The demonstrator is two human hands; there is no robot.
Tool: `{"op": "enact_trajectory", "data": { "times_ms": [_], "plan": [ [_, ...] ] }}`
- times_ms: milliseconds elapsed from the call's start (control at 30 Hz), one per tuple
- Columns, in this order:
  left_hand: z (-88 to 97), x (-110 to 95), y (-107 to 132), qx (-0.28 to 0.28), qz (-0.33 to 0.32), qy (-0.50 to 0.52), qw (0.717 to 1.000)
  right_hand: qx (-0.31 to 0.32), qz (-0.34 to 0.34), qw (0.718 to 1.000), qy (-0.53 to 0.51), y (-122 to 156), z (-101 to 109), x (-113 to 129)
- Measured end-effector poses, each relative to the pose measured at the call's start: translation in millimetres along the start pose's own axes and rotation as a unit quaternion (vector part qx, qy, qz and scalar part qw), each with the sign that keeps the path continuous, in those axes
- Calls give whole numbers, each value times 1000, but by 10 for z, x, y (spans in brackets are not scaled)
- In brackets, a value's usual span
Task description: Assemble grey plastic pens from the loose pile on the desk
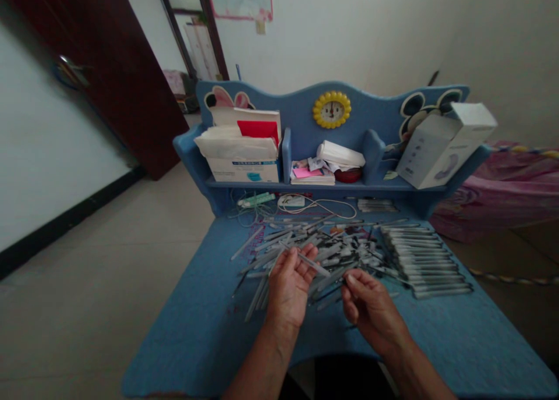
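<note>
My left hand [290,283] is turned palm up, its thumb and fingers closed on a pale translucent pen barrel [312,262] that slants down toward the right. Just right of the barrel's lower end, my right hand [369,301] pinches thumb against forefinger. A small dark bit shows at those fingertips, too small to name. Beneath and beyond both hands spreads a loose heap of pen parts [271,254], clear barrels mixed with dark pieces. To the right, pens [430,260] lie side by side in a neat stacked row.
The blue desk [174,342] carries a raised shelf holding a mask box [244,168], papers [312,176] and a tilted white carton [437,149]. A yellow flower clock [332,110] sits on its back panel. A white cable [327,205] and more pens [375,205] lie under the shelf.
</note>
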State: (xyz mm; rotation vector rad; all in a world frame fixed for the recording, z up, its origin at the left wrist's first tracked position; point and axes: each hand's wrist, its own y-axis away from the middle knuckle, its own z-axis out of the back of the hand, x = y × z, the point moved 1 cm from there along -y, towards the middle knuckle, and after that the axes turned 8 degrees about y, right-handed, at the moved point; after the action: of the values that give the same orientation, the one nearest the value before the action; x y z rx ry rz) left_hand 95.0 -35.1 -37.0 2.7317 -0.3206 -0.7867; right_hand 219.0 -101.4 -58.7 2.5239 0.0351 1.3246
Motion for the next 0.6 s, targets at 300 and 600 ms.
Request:
{"op": "enact_trajectory", "data": {
  "times_ms": [300,600],
  "plan": [
    [-22,37,14,-33,8,6,999,44,31,998,-26,51,6,26],
    [-16,56,46,-16,-2,8,1000,25,46,998,23,96,-23,15]
  ]
}}
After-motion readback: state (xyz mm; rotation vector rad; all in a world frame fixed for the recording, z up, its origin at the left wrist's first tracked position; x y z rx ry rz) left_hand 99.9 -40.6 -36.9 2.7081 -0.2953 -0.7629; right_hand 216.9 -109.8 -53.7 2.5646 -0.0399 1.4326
